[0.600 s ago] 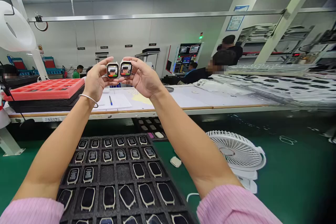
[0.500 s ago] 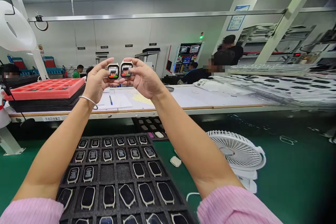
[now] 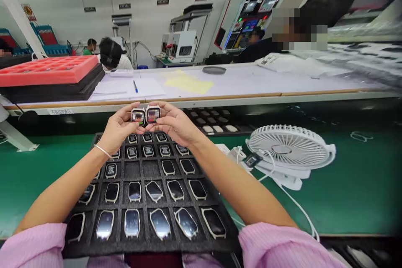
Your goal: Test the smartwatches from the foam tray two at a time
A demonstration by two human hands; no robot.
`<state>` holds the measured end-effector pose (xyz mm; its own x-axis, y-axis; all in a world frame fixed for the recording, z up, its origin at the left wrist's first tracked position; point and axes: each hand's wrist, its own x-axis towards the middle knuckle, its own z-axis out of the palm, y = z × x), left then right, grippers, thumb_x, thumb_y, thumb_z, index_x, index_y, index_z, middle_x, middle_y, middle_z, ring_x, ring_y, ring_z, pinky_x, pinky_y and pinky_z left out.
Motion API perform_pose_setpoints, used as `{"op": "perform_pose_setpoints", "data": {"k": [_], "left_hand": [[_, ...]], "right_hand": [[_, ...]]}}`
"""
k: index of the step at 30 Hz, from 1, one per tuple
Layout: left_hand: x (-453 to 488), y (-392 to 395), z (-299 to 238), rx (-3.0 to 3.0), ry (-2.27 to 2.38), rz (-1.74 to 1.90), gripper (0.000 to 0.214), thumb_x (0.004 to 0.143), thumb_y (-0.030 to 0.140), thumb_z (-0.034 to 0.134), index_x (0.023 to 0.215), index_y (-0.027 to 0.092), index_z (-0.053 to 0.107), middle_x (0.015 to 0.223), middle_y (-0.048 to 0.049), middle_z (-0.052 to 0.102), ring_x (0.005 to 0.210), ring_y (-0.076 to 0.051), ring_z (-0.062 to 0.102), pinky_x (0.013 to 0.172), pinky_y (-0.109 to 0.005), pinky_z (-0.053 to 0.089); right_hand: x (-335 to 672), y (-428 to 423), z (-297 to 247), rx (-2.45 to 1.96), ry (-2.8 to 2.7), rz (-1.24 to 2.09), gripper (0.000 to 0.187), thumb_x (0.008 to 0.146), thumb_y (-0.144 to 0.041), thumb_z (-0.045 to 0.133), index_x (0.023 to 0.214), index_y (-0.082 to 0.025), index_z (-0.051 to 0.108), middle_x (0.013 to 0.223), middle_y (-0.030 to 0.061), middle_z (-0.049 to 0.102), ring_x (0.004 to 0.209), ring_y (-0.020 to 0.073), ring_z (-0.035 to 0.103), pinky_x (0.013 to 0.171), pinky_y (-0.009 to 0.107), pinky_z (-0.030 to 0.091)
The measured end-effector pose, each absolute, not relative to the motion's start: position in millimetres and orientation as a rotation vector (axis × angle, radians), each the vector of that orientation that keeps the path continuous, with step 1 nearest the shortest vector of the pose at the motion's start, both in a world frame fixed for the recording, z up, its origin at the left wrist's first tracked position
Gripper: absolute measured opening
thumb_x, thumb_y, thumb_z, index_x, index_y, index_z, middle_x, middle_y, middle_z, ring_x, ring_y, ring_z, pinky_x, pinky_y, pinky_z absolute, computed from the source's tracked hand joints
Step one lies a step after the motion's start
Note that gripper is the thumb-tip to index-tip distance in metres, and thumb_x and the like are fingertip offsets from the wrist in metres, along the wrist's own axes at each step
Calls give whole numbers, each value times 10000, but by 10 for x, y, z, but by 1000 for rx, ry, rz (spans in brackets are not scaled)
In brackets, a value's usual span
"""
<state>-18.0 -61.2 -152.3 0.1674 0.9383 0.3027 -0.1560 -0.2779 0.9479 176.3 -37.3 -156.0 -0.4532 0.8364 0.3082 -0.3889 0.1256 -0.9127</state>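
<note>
My left hand grips a smartwatch without a strap, its lit screen facing me. A second smartwatch, also lit with a picture, sits in the fingers of my right hand. The two watches are held upright side by side, close together, above the far end of a black foam tray. Rows of similar watch bodies lie in the tray's pockets. Some farther ones show lit text, while nearer ones such as this watch have dark, reflective screens. Two pockets in the middle row hold nothing.
A white fan with cables stands right of the tray on the green bench. Behind is a raised white shelf with papers, a pen and a red foam tray on black ones. Several people sit beyond.
Both hands have come down with the two watches, from above the shelf's level to just over the tray's far rows. The view has tilted downward, showing more of the tray's near end.
</note>
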Motion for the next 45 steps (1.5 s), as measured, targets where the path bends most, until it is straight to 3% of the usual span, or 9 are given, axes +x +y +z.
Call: {"op": "perform_pose_setpoints", "data": {"k": [6, 14, 21, 27, 38, 45], "left_hand": [[-236, -849, -1988, 1275, 954, 1253, 647, 686, 197, 812, 1293, 172, 591, 1020, -45, 718, 650, -116, 722, 687, -277, 641], [-215, -922, -2240, 1257, 1049, 1226, 566, 671, 187, 822, 1193, 199, 602, 1012, -23, 682, 671, -103, 677, 690, -285, 633], [-212, -929, -2291, 1253, 1069, 1226, 503, 689, 215, 820, 1147, 202, 611, 974, -18, 676, 676, -105, 657, 659, -266, 621], [-216, -946, -2307, 1232, 1057, 1203, 521, 687, 179, 803, 1158, 204, 582, 1089, -37, 670, 744, -112, 691, 694, -261, 638], [-248, -935, -2348, 1254, 1114, 1204, 382, 746, 262, 796, 1063, 172, 601, 1138, -65, 692, 567, -91, 701, 574, -241, 633], [-244, -944, -2337, 1255, 1056, 1204, 482, 711, 181, 801, 1142, 178, 585, 1070, -35, 700, 646, -99, 724, 649, -244, 659]], "right_hand": [[1694, -553, -2097, -513, -1262, 1727, 434, 718, -116, 713, 1128, -228, 626, 929, -10, 723, 748, 140, 741, 722, 292, 615], [1693, -630, -2350, -579, -1195, 1809, 440, 733, -107, 734, 1142, -227, 628, 948, -9, 725, 748, 147, 747, 747, 315, 628], [1681, -630, -2433, -597, -1181, 1820, 459, 744, -145, 777, 1163, -230, 612, 926, -11, 729, 745, 153, 751, 734, 314, 634], [1687, -642, -2451, -599, -1162, 1833, 466, 725, -71, 722, 1149, -228, 610, 927, -14, 737, 749, 151, 755, 735, 307, 632], [1681, -643, -2484, -609, -1149, 1890, 337, 830, -203, 746, 1140, -220, 613, 900, -15, 729, 715, 148, 766, 693, 287, 648], [1691, -635, -2493, -590, -1137, 1892, 418, 777, -123, 754, 1157, -215, 605, 945, -18, 736, 735, 143, 775, 720, 276, 648]]}}
